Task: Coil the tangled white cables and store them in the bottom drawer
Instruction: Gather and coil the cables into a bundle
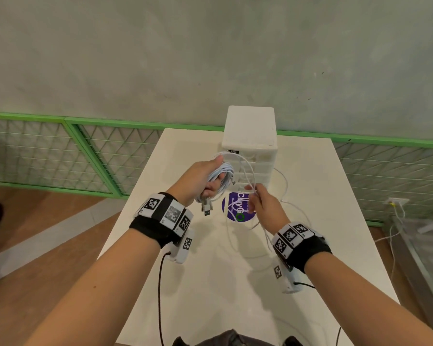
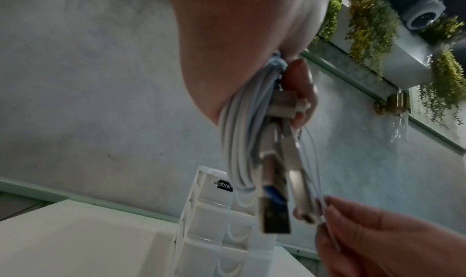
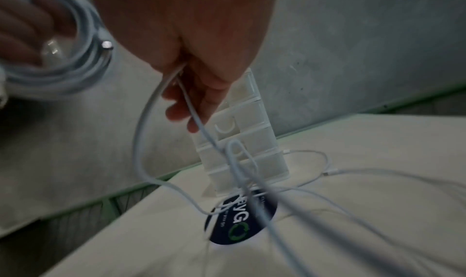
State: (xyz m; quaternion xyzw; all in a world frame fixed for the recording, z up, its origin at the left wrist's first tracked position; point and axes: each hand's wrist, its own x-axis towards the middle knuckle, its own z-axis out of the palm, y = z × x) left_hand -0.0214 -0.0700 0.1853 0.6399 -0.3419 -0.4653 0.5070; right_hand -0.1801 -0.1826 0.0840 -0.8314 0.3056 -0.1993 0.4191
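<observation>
My left hand grips a coiled bundle of white cable above the table, with USB plugs dangling below it; the bundle and plugs fill the left wrist view. My right hand pinches loose white cable strands that arch up from the coil and trail down onto the table. In the right wrist view those strands run from my fingers to a tangle on the table. The white drawer unit stands at the table's far edge with all drawers closed.
A round purple sticker lies on the white table in front of the drawers. More loose cable loops at the right of the unit. A green-framed mesh fence and a grey wall stand behind.
</observation>
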